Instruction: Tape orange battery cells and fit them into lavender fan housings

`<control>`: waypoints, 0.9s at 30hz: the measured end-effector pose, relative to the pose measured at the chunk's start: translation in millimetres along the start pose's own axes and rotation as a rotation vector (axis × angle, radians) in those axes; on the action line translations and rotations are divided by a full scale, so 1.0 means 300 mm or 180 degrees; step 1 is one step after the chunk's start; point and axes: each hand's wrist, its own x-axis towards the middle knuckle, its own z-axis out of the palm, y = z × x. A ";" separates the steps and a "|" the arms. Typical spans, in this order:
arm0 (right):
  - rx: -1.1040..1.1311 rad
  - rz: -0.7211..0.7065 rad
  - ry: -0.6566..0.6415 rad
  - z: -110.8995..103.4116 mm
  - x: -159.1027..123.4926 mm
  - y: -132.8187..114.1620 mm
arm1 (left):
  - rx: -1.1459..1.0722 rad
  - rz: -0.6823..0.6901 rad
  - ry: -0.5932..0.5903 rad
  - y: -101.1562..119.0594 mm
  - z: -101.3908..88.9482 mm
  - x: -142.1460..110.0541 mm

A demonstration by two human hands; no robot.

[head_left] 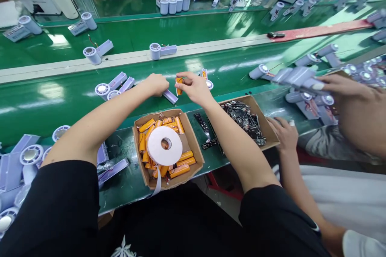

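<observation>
My left hand (158, 84) is closed over the green conveyor, with a lavender plastic handle housing (170, 96) sticking out from under its fingers. An orange battery cell (179, 86) is pinched between the thumb and fingers of my right hand (194, 87), just right of that housing. Below my hands stands a cardboard box (196, 168) of orange battery cells, and a roll of white tape (157, 152) lies on top of them. Just beyond my right hand, a lavender part (209, 84) with an orange cell in its handle rests on the belt.
A second box (273, 140) holds black circuit boards, with a co-worker's hand (285, 132) at its side. Lavender fan housings (31, 154) pile up at left. The green belt (132, 58) carries more housings. Another co-worker's hand (340, 84) grips several housings at right.
</observation>
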 end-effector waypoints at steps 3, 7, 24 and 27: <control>-0.0207 0.0068 0.0014 0.010 -0.007 0.007 | -0.0072 0.0067 0.0168 0.008 0.008 0.008; -0.0466 0.0190 0.0103 0.026 -0.014 0.013 | -0.0217 -0.0038 0.0030 -0.008 -0.023 0.036; -0.3348 0.0541 -0.1138 0.051 0.001 -0.153 | -0.0821 -0.0169 0.0532 -0.039 -0.055 0.104; -0.3357 0.0589 -0.1148 0.050 -0.018 -0.155 | -0.0871 -0.0113 0.0561 -0.044 -0.062 0.112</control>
